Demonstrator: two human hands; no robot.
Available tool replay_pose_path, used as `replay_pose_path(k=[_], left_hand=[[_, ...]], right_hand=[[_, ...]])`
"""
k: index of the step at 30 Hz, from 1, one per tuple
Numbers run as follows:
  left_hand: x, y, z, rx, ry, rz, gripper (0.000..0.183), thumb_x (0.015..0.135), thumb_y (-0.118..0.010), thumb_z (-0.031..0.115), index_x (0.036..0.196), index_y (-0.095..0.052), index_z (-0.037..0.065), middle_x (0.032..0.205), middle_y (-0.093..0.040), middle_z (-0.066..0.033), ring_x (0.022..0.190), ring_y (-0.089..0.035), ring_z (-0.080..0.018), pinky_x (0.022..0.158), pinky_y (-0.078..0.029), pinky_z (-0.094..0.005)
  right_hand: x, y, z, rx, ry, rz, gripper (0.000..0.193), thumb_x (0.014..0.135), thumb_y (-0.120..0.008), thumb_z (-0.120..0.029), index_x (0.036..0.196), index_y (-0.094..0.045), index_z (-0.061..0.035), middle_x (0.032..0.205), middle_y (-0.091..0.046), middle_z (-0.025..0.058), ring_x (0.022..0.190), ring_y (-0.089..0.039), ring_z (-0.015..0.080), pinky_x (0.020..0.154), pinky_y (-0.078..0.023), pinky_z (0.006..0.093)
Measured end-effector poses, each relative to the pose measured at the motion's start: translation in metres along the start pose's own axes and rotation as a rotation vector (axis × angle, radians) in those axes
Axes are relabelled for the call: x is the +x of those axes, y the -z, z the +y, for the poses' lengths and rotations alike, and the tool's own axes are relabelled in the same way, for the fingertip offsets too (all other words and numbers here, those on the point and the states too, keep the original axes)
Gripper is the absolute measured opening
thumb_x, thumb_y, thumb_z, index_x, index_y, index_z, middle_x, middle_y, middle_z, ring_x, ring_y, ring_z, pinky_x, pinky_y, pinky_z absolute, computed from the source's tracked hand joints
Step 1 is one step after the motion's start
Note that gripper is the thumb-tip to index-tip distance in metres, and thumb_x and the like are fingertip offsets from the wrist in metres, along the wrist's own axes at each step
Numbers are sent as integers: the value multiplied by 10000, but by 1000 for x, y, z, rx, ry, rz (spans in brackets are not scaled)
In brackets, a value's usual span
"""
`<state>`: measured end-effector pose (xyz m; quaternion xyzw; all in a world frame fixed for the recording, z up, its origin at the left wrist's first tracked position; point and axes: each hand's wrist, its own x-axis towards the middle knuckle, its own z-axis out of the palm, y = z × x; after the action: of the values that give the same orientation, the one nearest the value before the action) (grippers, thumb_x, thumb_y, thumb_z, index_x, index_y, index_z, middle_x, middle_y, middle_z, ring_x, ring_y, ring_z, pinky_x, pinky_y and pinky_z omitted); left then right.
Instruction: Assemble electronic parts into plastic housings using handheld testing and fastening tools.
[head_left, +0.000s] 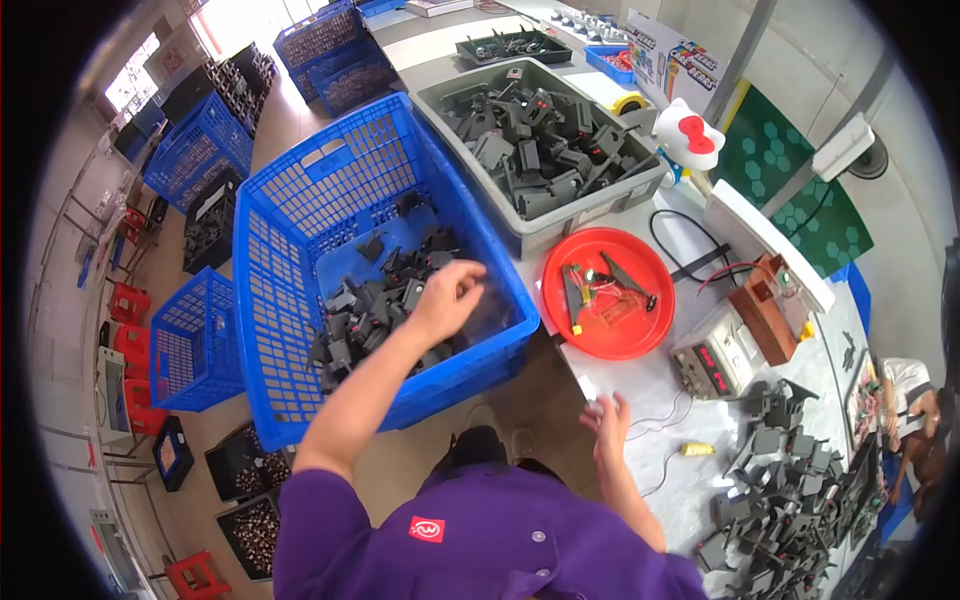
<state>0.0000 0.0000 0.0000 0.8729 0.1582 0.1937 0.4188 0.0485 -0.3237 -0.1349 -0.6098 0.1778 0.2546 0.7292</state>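
Note:
My left hand hangs over the near right side of a blue plastic basket, its thumb and fingers bent but apart. Nothing shows in its grasp. A dark blur lies just below the fingertips, and I cannot make out what it is. Inside the basket is a loose heap of dark grey plastic parts, some with small red spots. My right hand is by the front edge of the grey worktable, fingers loosely spread, with no object visible in it. Thin wires lie on the table beside it.
A grey bin full of similar parts stands behind. A red round tray holds pliers-like tools. Right of it are a small meter box, a yellow piece and a pile of grey parts. Other blue baskets stand left.

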Motion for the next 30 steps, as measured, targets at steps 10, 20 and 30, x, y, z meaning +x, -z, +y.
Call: replay_pose_path(k=[10,20,30], left_hand=[[299,-9,-138,709,26,190,440,721,-641,276,1053,-485,33,1018,-558,-193,953,-551,-328,808,-455,-420],[405,0,-193,741,4,-72,682,634,-699,504,1098,-568,21,1117,-562,-180,1059,-524,-304,893,-407,-396],[260,22,0,-1144,367,-185,327,857,-540,204,1113,-527,2,1131,-554,-116,1029,-527,-244,897,-416,-372]], right_hand=[[-68,33,-12,91,108,600,423,806,-553,-115,1193,-402,-38,966,-540,109,726,-567,189,555,-489,292],[-75,14,-2,17,192,749,266,832,-562,-75,1080,-516,8,826,-587,67,625,-563,109,503,-470,225],[-7,122,10,-627,461,1121,367,754,-599,-148,1076,-509,5,922,-583,166,761,-582,251,678,-465,328]])
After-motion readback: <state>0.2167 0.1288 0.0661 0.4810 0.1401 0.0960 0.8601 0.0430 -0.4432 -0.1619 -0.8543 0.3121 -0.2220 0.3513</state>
